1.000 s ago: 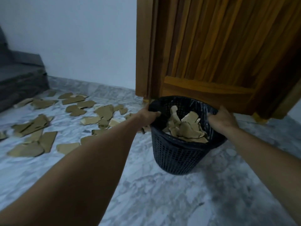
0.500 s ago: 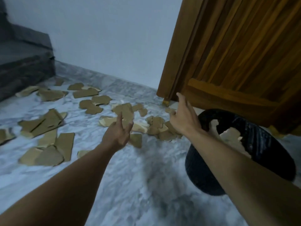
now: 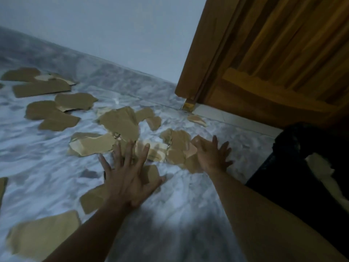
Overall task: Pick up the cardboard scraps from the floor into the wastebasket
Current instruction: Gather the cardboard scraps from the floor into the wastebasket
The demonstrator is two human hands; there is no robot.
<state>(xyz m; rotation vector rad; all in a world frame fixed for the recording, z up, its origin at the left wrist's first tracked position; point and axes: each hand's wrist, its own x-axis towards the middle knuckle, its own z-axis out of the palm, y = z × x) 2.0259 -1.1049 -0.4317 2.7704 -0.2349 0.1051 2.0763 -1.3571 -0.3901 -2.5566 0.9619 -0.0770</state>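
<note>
Several torn brown cardboard scraps lie scattered over the grey marble floor. My left hand is spread wide, fingers apart, just above a small scrap near the middle of the pile. My right hand is also open, fingers splayed, over a cluster of scraps. Neither hand holds anything. The black mesh wastebasket stands at the right edge, partly cut off, with pale scraps inside it.
A wooden door and its frame stand at the upper right, just beyond the wastebasket. A white wall runs along the back. More scraps lie near my left forearm.
Both hands let go of the wastebasket rim and swung left and down over the scraps. The view has followed, so the basket now sits at the right edge.
</note>
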